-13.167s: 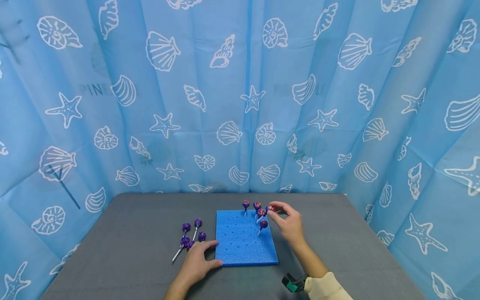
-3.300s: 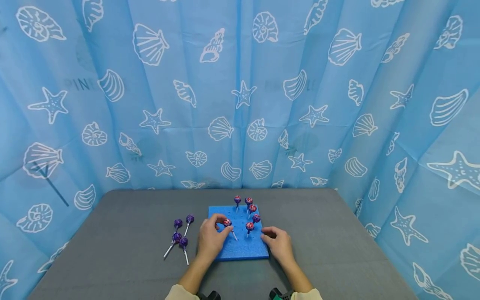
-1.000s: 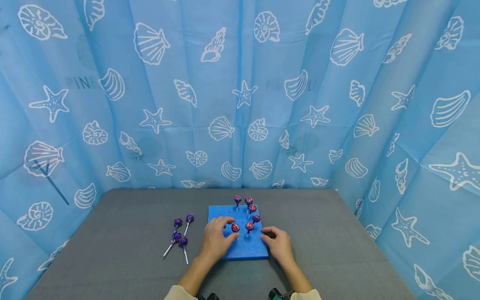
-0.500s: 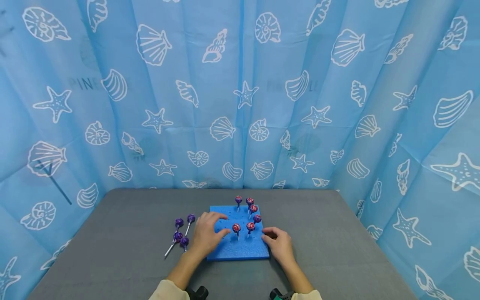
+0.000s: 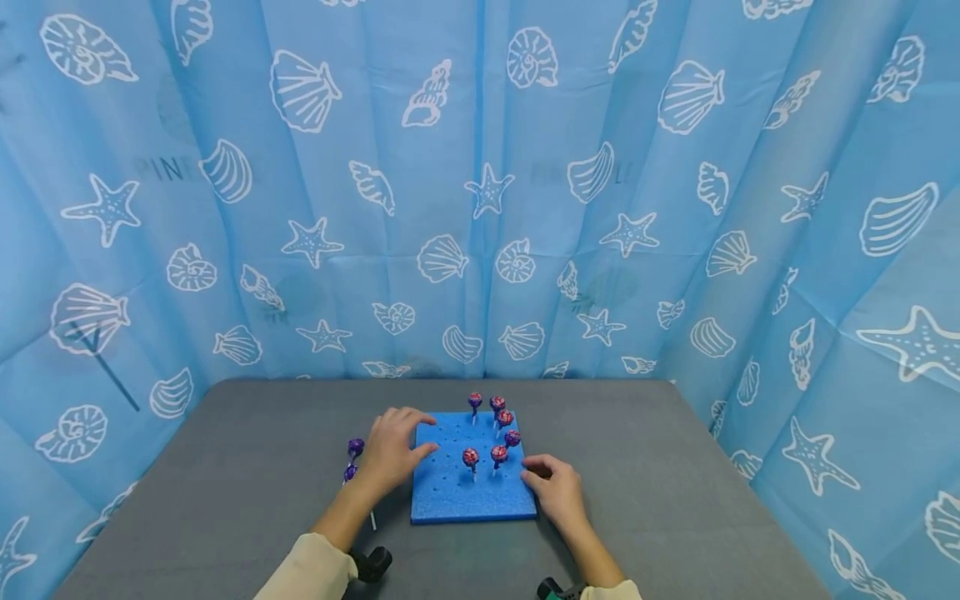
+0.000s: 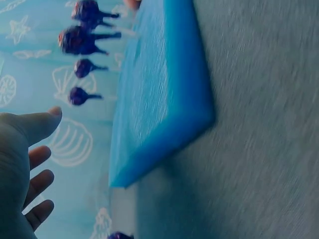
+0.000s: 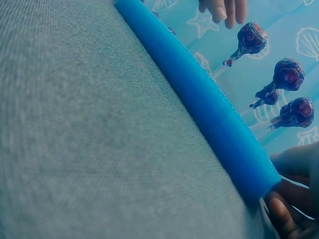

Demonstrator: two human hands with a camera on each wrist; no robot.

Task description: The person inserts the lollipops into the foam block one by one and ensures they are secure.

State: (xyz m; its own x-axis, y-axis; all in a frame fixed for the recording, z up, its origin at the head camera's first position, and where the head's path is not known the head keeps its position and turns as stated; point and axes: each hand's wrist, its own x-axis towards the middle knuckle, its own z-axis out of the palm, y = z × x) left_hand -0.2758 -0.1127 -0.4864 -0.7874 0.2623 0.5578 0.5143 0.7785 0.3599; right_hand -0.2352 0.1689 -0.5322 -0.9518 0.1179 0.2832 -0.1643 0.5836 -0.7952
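A blue foam board [image 5: 487, 504] with rows of small holes lies on the table, and several lollipops in purple and red wrappers stand in it. One lollipop [image 5: 470, 457] stands near its middle, with another lollipop [image 5: 498, 454] just to the right. My left hand [image 5: 393, 446] is above the board's left edge, thumb and fingers spread and holding nothing. In the left wrist view, its thumb [image 6: 42, 124] points towards the upright lollipops. My right hand [image 5: 557, 492] holds the board's right edge; the right wrist view shows its fingers [image 7: 299, 162] at a corner of the board.
Loose lollipops [image 5: 356, 447] lie on the grey table [image 5: 225, 483] to the left, partly hidden behind my left hand and forearm. A blue curtain [image 5: 480, 208] with white shell prints hangs behind the table and at its sides.
My left hand has let go of the lollipop now standing mid-board and moved left, over the board's left edge towards the loose lollipops. My right hand stays at the right edge.
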